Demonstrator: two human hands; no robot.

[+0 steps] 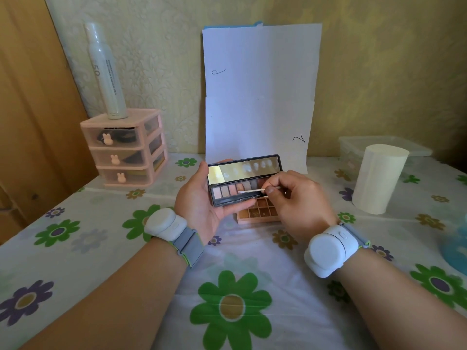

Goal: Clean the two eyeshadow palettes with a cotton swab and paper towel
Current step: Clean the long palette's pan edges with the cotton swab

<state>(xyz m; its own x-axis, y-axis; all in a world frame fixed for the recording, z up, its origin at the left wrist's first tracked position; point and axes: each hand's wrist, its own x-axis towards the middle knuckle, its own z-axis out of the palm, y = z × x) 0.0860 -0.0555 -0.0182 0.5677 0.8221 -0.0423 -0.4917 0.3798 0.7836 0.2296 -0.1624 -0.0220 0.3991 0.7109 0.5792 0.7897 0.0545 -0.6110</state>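
My left hand (199, 200) holds a slim black eyeshadow palette (227, 193) above the table, its mirrored lid open toward the wall. My right hand (298, 198) pinches a white cotton swab (252, 191), and the swab's tip rests on the row of pink and brown pans near the middle of the palette. A second, pink-framed palette (260, 212) with several brown shades lies flat on the table under my hands, partly hidden by them. A roll of paper towel (377, 179) stands upright at the right.
A pink three-drawer organiser (126, 150) with a tall white spray bottle (106, 72) on top sits at the back left. White paper sheets (260, 97) lean on the wall. A clear plastic box (353, 150) stands behind the roll. A blue object (457, 246) shows at the right edge.
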